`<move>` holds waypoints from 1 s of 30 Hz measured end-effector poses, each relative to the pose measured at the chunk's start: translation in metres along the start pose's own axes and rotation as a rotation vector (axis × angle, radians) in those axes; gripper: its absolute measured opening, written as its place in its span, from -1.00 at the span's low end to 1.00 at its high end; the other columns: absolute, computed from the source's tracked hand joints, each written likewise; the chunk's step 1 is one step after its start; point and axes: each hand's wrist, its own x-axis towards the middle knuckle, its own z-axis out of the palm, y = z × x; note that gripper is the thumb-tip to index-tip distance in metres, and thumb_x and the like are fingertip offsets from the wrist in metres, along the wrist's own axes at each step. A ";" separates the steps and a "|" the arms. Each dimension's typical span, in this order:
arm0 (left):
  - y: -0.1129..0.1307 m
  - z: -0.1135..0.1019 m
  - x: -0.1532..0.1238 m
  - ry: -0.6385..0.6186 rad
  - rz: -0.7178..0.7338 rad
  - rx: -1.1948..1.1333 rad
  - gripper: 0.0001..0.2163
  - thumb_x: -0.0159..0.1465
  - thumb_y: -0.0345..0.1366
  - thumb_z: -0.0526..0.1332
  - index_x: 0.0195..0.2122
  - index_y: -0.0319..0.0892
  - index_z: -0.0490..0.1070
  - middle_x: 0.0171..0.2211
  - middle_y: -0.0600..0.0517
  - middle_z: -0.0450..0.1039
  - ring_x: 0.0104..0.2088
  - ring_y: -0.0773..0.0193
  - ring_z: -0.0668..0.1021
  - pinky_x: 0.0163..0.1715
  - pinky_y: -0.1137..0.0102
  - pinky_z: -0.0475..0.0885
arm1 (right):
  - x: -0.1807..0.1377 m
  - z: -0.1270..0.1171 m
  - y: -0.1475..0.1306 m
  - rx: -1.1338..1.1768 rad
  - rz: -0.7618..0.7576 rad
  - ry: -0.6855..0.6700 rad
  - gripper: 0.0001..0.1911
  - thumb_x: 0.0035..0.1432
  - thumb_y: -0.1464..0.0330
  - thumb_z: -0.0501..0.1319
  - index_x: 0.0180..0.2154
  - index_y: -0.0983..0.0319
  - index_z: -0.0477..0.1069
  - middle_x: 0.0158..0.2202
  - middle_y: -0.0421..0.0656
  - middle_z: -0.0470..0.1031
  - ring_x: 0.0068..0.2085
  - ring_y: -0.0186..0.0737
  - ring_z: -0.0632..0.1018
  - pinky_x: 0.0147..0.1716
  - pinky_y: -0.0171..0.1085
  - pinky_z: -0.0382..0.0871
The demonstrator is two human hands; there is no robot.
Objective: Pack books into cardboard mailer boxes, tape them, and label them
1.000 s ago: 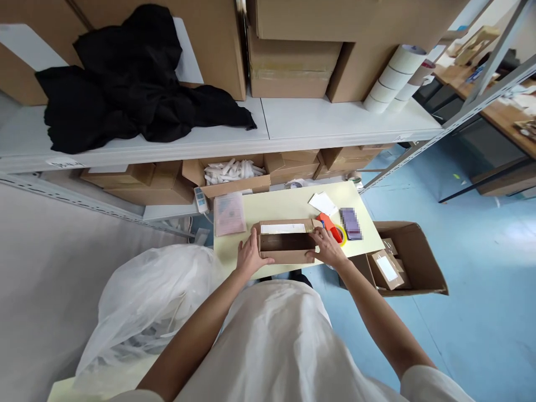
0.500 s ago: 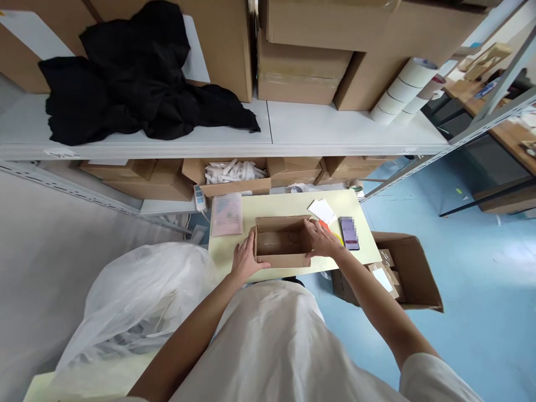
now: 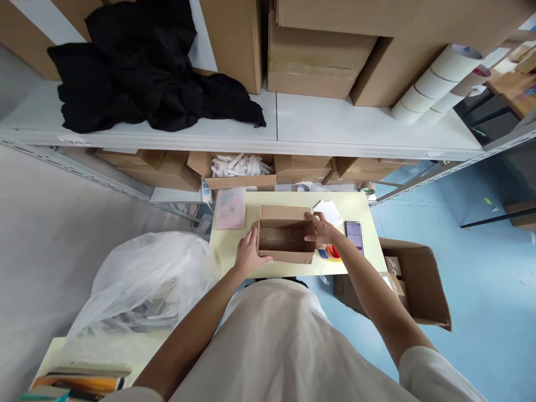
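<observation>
On the pale yellow table, an open cardboard box sits between my two hands with its mouth facing up. Its far flap leans outward, and the inside that shows is bare cardboard. My left hand grips the box's left wall, thumb along the near edge. At the right end, my right hand has its fingers bent over the wall and far right corner. Coloured tape rolls lie beneath my right forearm, partly hidden. A phone and white cards lie beyond.
A pink printed sheet is at the table's left. Behind stands a shelf with cartons, black cloth and label rolls. A large carton stands on the floor to the right; a translucent plastic bag bulges at left.
The box's far flap has tipped outward, away from me. My right hand has shifted slightly at the right wall, and the tape rolls show more. The view has also moved a little.
</observation>
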 end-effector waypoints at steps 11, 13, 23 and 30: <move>-0.024 -0.016 -0.010 0.051 0.156 -0.157 -0.19 0.13 0.05 0.18 0.30 -0.26 -0.08 0.33 -0.27 -0.15 0.31 -0.05 0.02 0.22 0.09 0.07 | -0.068 0.054 -0.017 -0.202 0.128 0.270 -0.04 0.07 -0.03 0.11 0.32 0.27 -0.27 0.35 0.10 -0.21 0.34 0.14 -0.13 0.20 0.21 -0.20; -0.038 -0.020 -0.001 0.123 0.067 -0.231 -0.39 0.25 -0.05 0.04 0.26 -0.24 0.00 0.30 -0.23 -0.04 0.30 0.04 0.08 0.22 0.13 0.09 | -0.068 0.058 -0.022 -0.211 0.153 0.278 -0.04 0.08 -0.04 0.09 0.32 0.27 -0.29 0.35 0.10 -0.20 0.34 0.13 -0.13 0.19 0.23 -0.18; -0.127 -0.023 0.096 0.126 -0.869 -0.143 -0.49 0.07 -0.27 0.26 0.03 -0.34 0.21 0.07 -0.34 0.26 0.16 -0.17 0.27 0.07 0.07 0.22 | -0.065 0.061 -0.034 -0.271 0.204 0.275 -0.04 0.10 0.03 0.09 0.32 0.26 -0.40 0.35 0.09 -0.20 0.34 0.11 -0.11 0.17 0.20 -0.08; -0.118 -0.006 0.095 0.157 -0.863 -0.133 -0.41 -0.04 -0.42 0.24 0.05 -0.37 0.15 0.09 -0.38 0.18 0.16 -0.16 0.25 0.05 0.10 0.23 | -0.067 0.066 -0.034 -0.277 0.205 0.290 0.00 0.09 0.06 0.12 0.32 0.24 -0.46 0.35 0.11 -0.21 0.34 0.11 -0.07 0.18 0.17 -0.07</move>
